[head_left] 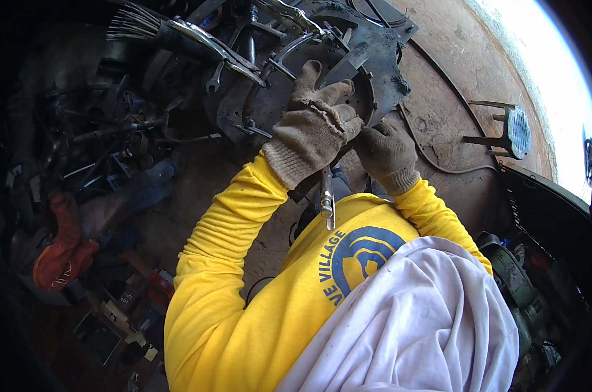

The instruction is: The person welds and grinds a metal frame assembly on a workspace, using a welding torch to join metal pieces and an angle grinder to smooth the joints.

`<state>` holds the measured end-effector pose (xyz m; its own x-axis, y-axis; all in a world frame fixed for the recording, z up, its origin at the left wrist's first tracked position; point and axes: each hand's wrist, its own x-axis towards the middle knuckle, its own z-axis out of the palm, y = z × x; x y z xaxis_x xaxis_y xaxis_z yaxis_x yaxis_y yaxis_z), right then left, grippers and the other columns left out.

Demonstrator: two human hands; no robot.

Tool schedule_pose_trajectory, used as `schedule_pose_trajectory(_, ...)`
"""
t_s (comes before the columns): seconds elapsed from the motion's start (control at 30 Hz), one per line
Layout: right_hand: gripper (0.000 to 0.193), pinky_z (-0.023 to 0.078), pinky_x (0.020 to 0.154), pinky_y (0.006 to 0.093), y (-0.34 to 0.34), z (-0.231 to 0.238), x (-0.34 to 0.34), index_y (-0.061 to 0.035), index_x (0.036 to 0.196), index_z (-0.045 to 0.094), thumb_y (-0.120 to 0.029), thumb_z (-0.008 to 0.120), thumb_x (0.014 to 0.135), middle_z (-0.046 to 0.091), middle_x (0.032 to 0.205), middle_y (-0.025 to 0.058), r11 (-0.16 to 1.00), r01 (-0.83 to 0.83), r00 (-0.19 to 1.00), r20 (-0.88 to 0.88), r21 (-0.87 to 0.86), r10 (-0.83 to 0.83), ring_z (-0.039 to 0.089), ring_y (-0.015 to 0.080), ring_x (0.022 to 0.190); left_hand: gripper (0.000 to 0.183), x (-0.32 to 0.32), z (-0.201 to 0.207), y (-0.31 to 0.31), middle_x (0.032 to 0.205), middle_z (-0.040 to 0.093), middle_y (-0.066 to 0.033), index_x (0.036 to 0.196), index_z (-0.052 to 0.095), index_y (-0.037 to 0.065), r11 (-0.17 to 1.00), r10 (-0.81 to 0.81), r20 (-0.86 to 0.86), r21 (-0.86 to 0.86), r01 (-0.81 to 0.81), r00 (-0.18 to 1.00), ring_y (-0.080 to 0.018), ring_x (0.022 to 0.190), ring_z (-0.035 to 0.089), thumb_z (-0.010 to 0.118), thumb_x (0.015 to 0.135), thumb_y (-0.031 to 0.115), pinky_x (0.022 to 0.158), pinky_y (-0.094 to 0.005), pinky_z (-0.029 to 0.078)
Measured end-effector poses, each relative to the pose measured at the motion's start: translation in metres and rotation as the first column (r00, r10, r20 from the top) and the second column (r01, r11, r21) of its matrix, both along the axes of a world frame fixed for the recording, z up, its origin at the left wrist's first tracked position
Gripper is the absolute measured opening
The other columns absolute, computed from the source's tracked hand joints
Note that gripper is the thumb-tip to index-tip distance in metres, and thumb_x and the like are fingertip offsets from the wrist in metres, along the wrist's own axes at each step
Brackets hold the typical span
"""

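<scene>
My left hand [315,134], in a brown knit glove, lies over the near side of a dark metal ring [294,44]. Two of its fingers spread away from me; the others bend rightward, close to my right hand. I cannot tell whether it grips anything. My right hand [387,153], gloved too, is curled at the ring's near right side; its fingertips are hidden, so I cannot tell what it holds. The ring lies on a dark plate [389,75] ahead of me, its curve bowing away from my body; being round, it shows no clear long axis. At the left, pliers [217,49] slant from far left to near right, nose at the ring. Below my hands, a silver clamp [327,196] points lengthwise toward my chest.
</scene>
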<state>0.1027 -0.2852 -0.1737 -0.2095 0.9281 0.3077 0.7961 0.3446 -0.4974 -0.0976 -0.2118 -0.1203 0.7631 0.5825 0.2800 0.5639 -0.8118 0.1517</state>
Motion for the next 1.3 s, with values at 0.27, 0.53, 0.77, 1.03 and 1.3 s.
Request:
schedule_pose_trajectory(0.27,0.015,0.056,0.069,0.0426,0.001,-0.001,-0.002,-0.0165,0.096,0.075,-0.023,0.074,0.082,0.069,0.087,0.0073,0.999,-0.015,0.989,0.144,-0.040,0.020,0.069,0.0312,0.082,0.023,0.000,0.005,-0.001,0.109,0.076,0.0005,0.103,0.080,0.019,0.986,0.035,0.055,-0.165,-0.025,0.998,-0.0230,0.126,0.062,0.067,0.084,0.021,0.121,-0.0618,0.026)
schedule_pose_trajectory(0.53,0.018,0.056,0.069,0.0432,-0.001,0.005,-0.001,-0.0157,0.097,0.076,-0.018,0.073,0.080,0.070,0.090,0.0087,0.996,-0.031,0.985,0.168,-0.082,0.044,0.069,0.0330,0.082,0.023,-0.002,0.018,-0.001,0.110,0.076,0.0005,0.104,0.079,0.019,0.997,-0.028,-0.023,-0.072,0.026,0.999,-0.0222,0.126,0.062,0.066,0.085,0.020,0.121,-0.0606,0.027)
schedule_pose_trajectory(0.77,0.016,0.056,0.068,0.0432,-0.001,0.006,-0.002,-0.0139,0.096,0.077,-0.019,0.076,0.080,0.070,0.089,0.0101,0.998,-0.026,0.997,0.069,-0.052,0.029,0.069,0.0343,0.081,0.023,-0.003,0.015,-0.002,0.110,0.076,0.0003,0.105,0.079,0.019,0.998,-0.029,0.004,-0.053,0.029,1.000,-0.0219,0.127,0.062,0.067,0.084,0.020,0.121,-0.0603,0.026)
schedule_pose_trajectory(1.03,0.031,0.059,0.072,0.0360,-0.007,0.010,0.027,-0.0087,0.112,0.075,-0.026,0.080,0.087,0.076,0.099,0.0136,0.956,0.183,0.976,-0.075,-0.228,-0.205,0.074,0.0268,0.081,0.022,-0.001,0.008,0.003,0.106,0.077,0.0003,0.101,0.080,0.019,0.998,-0.044,-0.012,-0.036,0.043,0.999,-0.0213,0.124,0.064,0.070,0.081,0.020,0.120,-0.0608,0.028)
schedule_pose_trajectory(1.3,0.030,0.050,0.077,0.0233,0.029,-0.038,0.142,-0.0014,0.117,0.073,-0.028,0.068,0.103,0.073,0.097,0.0005,0.855,0.427,0.661,-0.543,-0.294,-0.517,0.062,0.0079,0.086,0.021,0.003,0.006,0.005,0.104,0.076,0.0026,0.097,0.080,0.020,0.999,-0.051,-0.038,0.003,0.051,0.998,-0.0203,0.126,0.062,0.073,0.077,0.018,0.120,-0.0623,0.028)
